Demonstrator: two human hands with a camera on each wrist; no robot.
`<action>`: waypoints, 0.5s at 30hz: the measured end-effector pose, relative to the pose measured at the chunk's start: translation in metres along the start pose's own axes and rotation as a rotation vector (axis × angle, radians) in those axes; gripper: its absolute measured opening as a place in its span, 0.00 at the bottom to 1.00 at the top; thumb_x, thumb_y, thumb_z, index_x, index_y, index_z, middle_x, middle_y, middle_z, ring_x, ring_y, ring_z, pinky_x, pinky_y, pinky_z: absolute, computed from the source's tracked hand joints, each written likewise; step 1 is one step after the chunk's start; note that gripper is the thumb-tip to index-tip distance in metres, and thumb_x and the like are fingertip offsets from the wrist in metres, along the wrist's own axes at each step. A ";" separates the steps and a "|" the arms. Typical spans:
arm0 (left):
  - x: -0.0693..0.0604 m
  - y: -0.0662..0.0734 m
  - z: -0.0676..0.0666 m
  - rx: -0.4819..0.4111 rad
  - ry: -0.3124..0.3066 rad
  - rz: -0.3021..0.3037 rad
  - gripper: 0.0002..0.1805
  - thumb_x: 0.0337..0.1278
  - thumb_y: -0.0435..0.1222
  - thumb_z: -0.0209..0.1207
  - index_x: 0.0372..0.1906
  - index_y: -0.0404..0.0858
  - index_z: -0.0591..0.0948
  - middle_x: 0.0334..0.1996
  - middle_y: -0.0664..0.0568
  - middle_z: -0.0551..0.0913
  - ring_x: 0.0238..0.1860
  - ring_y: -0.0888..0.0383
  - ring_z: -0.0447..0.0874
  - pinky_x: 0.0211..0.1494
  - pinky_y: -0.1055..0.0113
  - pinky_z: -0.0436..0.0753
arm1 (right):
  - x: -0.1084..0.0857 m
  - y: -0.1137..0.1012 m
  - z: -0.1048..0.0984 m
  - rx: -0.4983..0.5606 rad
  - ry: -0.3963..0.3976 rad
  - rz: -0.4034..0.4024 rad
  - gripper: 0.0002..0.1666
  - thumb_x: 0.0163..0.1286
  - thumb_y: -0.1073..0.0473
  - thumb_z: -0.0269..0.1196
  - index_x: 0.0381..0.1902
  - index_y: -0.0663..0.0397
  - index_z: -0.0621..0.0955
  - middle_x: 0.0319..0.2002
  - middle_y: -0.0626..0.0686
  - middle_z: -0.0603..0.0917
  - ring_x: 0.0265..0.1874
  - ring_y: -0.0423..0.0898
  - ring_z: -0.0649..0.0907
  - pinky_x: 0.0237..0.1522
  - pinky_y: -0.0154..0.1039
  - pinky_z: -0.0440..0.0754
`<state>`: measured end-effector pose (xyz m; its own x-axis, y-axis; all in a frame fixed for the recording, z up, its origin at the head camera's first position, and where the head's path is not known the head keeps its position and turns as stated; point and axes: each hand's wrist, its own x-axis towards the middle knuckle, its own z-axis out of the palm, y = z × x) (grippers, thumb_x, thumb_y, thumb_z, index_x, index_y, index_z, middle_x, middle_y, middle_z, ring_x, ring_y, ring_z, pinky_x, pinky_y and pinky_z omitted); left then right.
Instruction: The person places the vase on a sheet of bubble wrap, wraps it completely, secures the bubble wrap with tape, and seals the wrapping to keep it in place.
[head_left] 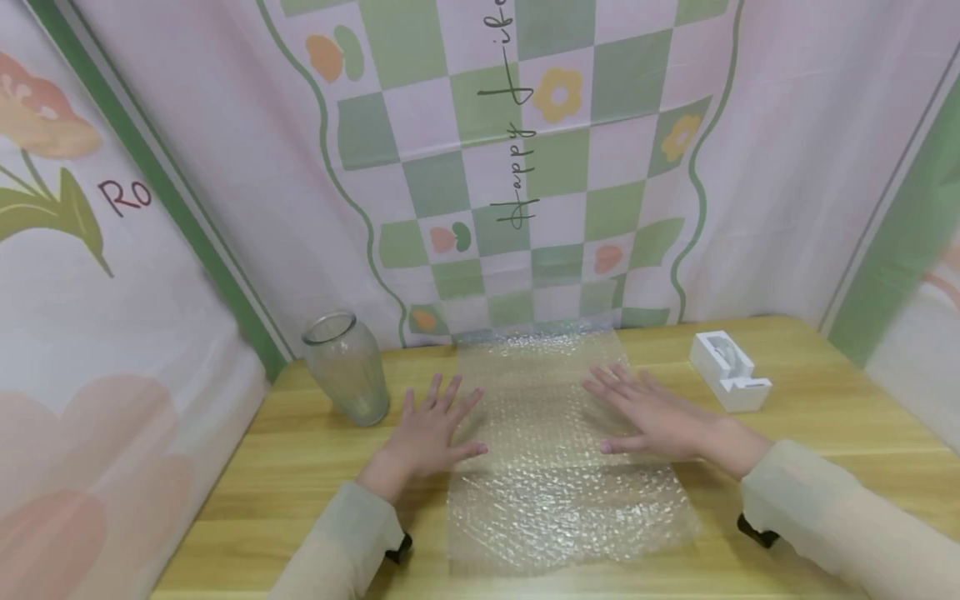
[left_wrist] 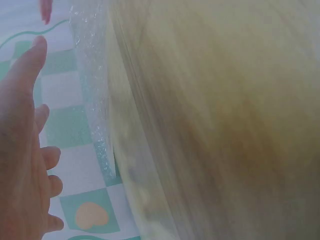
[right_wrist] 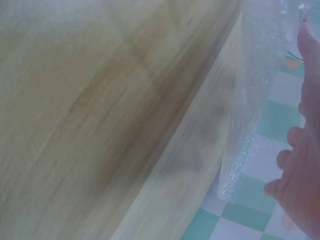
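Note:
A sheet of clear bubble wrap (head_left: 555,508) lies spread on the wooden table, its far end reaching the curtain. My left hand (head_left: 429,435), fingers straight and spread, is over the left edge of the sheet. On the opposite side my right hand (head_left: 660,414) is held likewise, its fingertips over the sheet's right part. Whether either palm touches the wrap cannot be told. Both wrist views show the extended hands, left (left_wrist: 25,135) and right (right_wrist: 305,135), holding nothing, beside the hanging-looking strip of bubble wrap (left_wrist: 92,75).
A ribbed glass vase (head_left: 347,371) stands at the back left, near the left hand. Behind the right hand sits a white tape dispenser (head_left: 729,371) with a clear roll. The wooden table (head_left: 300,500) meets a printed curtain (head_left: 420,183) at its back and sides.

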<state>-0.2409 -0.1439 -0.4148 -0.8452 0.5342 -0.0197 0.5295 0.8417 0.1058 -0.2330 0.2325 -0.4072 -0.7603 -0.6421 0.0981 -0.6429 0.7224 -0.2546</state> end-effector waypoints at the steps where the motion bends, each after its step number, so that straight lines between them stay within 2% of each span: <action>1: 0.000 0.000 -0.001 0.004 0.001 0.003 0.46 0.69 0.67 0.49 0.84 0.53 0.51 0.82 0.45 0.40 0.80 0.39 0.31 0.74 0.28 0.40 | 0.000 0.000 0.000 -0.005 0.004 -0.011 0.55 0.69 0.36 0.64 0.82 0.53 0.54 0.80 0.65 0.49 0.77 0.70 0.47 0.73 0.71 0.43; 9: -0.002 -0.002 -0.005 0.028 0.024 0.032 0.44 0.70 0.66 0.49 0.83 0.54 0.53 0.82 0.46 0.48 0.80 0.38 0.43 0.75 0.30 0.50 | -0.002 -0.003 -0.004 0.001 0.009 -0.052 0.52 0.71 0.38 0.64 0.81 0.55 0.57 0.79 0.65 0.53 0.75 0.73 0.53 0.70 0.72 0.55; 15: -0.003 -0.006 -0.006 0.033 0.088 0.088 0.41 0.71 0.61 0.53 0.81 0.49 0.60 0.79 0.43 0.59 0.76 0.34 0.58 0.72 0.32 0.62 | -0.004 -0.004 -0.005 0.018 0.022 -0.077 0.49 0.71 0.40 0.64 0.78 0.61 0.62 0.78 0.66 0.55 0.74 0.74 0.55 0.68 0.72 0.59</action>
<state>-0.2426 -0.1512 -0.4095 -0.7977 0.5984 0.0753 0.6028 0.7948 0.0702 -0.2278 0.2334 -0.4013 -0.7104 -0.6900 0.1389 -0.6983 0.6661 -0.2622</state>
